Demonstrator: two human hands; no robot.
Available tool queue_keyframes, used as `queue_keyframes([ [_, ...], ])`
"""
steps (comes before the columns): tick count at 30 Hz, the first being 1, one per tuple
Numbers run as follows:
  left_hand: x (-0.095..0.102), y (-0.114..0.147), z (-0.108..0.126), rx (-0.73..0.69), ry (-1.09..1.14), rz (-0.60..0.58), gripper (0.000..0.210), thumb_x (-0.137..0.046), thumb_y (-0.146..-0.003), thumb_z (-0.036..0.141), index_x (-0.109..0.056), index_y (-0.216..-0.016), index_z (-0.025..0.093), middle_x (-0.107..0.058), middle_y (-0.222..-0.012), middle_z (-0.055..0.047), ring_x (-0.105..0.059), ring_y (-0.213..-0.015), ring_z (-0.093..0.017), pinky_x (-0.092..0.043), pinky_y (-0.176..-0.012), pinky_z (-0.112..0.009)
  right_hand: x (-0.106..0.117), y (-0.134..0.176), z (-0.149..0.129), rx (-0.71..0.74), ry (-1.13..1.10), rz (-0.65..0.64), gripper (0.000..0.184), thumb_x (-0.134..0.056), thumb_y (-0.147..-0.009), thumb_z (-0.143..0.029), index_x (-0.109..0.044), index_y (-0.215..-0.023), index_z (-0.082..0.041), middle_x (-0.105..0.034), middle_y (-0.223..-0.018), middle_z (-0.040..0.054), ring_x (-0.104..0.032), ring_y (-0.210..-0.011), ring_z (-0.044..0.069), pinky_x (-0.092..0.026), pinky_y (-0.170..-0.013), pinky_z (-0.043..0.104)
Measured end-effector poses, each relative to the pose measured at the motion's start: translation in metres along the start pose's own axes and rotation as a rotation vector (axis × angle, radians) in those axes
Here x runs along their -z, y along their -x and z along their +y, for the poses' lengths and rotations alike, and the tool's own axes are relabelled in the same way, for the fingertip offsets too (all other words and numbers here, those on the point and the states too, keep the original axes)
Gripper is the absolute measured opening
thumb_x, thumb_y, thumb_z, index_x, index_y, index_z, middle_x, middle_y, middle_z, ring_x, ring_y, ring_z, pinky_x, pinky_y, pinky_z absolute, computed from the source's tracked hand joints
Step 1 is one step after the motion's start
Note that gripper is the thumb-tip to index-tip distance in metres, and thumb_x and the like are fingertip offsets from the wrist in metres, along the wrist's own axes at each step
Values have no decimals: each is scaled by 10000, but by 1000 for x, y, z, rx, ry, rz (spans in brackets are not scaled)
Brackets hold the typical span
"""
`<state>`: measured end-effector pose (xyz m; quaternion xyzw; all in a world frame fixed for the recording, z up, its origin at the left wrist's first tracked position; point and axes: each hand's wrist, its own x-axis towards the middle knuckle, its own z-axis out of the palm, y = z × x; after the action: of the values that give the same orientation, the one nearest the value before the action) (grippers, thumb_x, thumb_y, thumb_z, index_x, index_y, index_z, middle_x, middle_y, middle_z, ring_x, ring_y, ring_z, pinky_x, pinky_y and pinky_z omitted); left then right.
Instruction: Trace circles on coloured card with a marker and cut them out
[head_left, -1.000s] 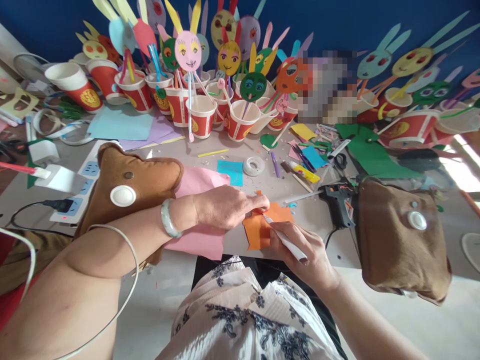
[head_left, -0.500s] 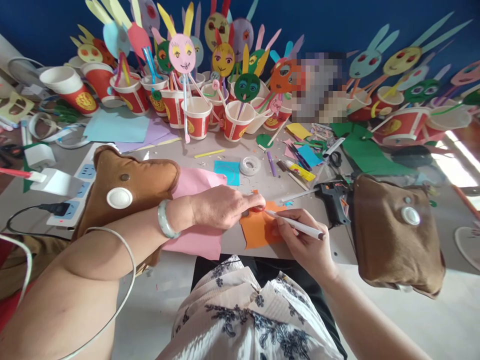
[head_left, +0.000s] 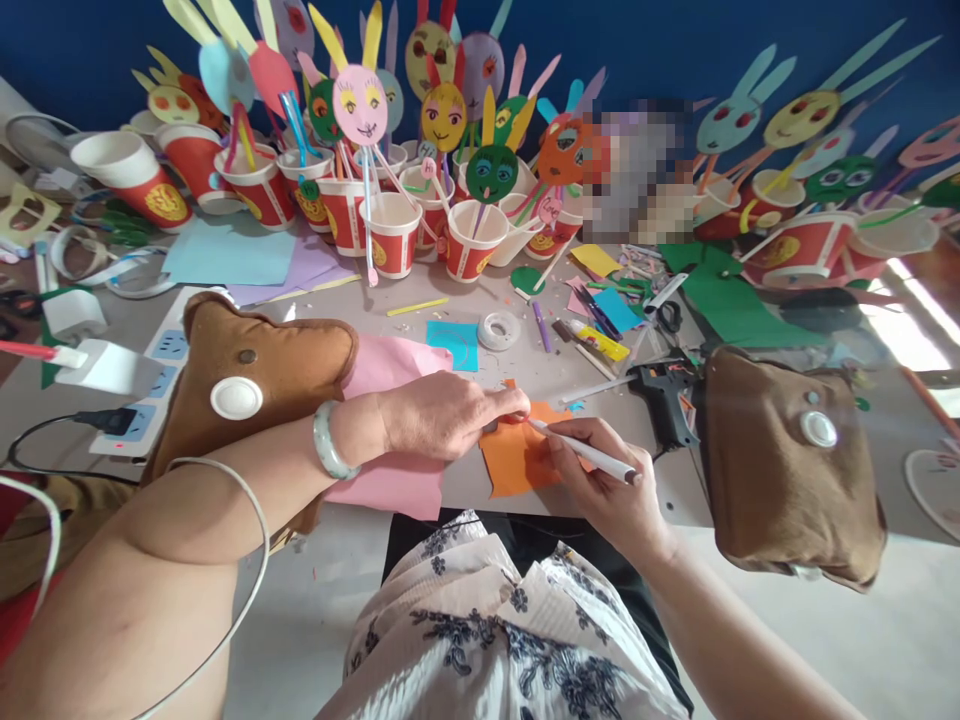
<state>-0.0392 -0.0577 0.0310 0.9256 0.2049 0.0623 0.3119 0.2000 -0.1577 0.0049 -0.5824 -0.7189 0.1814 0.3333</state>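
My right hand [head_left: 611, 480] grips a white marker [head_left: 600, 458], its tip down at the upper edge of an orange sheet of paper [head_left: 521, 465]. My left hand [head_left: 439, 415] reaches in from the left. Its fingers are pressed together on a small red-rimmed round piece [head_left: 517, 416] lying on the orange paper beside the marker tip. Most of that piece is hidden by the fingertips. Under my left wrist and hand lies pink paper [head_left: 405, 480].
Red-and-white paper cups [head_left: 391, 240] with paper rabbit faces line the back. A roll of clear tape [head_left: 499, 330], a blue paper square [head_left: 452, 345] and a black glue gun [head_left: 666, 400] lie nearby. Brown pouches [head_left: 791, 470] flank the work; a white cable [head_left: 259, 500] crosses my left arm.
The rear end of the marker has shifted slightly left and down with my right hand. My left hand stays pressed on the round piece. The whole view has moved a little.
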Motion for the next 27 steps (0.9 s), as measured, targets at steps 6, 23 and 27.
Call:
queue_keyframes([
  [6, 0, 0, 0, 1, 6, -1, 335, -481, -932, 117, -533, -1239, 241, -739, -995, -42, -693, -789, -176, -484, -697, -266, 0, 2, -1, 15, 20, 5, 140, -599, -980, -314, -664, -939, -196, -724, -687, 15, -642, -510, 125, -489, -488, 230],
  [23, -1, 0, -1, -20, 25, 18, 321, -490, -935, 98, -532, -1216, 247, -738, -1026, -40, -706, -832, -176, -507, -736, -261, -4, 7, 0, 1, -12, 72, 86, -627, -974, -294, -672, -964, -221, -740, -689, 6, -685, -531, 148, -529, -517, 247],
  [27, -1, 1, -2, -21, 3, 6, 374, -476, -905, 59, -521, -1226, 246, -738, -1041, -38, -703, -844, -176, -494, -705, -251, -4, 2, -3, -12, -52, 43, 93, -610, -986, -291, -660, -978, -214, -760, -736, 19, -701, -546, 142, -532, -510, 228],
])
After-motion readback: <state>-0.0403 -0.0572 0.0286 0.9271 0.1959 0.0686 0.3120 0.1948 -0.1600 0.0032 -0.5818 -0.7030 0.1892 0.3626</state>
